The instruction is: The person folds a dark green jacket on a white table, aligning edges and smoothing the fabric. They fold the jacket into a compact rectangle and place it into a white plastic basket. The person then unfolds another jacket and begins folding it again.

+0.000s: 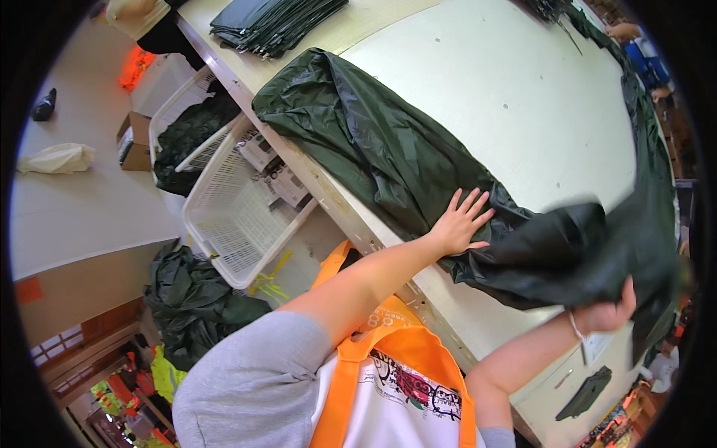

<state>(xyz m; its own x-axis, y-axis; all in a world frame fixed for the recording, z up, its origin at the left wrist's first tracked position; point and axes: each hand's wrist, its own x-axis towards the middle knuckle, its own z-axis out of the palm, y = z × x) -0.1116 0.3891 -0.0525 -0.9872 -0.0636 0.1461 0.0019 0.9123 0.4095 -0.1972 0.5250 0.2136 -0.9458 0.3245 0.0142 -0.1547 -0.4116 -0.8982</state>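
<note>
A long piece of dark green shiny cloth (373,138), possibly a rain garment, lies wrinkled across the pale worktable (493,89). My left hand (461,222) rests flat on it with its fingers spread, pressing near the table's front edge. To the right, my right hand (609,312) has its fingers closed on the cloth's loose end, which is raised and smeared by motion. Some of those fingers are hidden behind the fabric. A white band circles the right wrist.
A stack of folded dark green pieces (276,22) lies at the table's far left. White plastic baskets (239,216) stand beside the table, with a heap of dark cloth (190,299) near them. A small folded dark piece (584,393) lies at the right. Other people's hands show at the far right.
</note>
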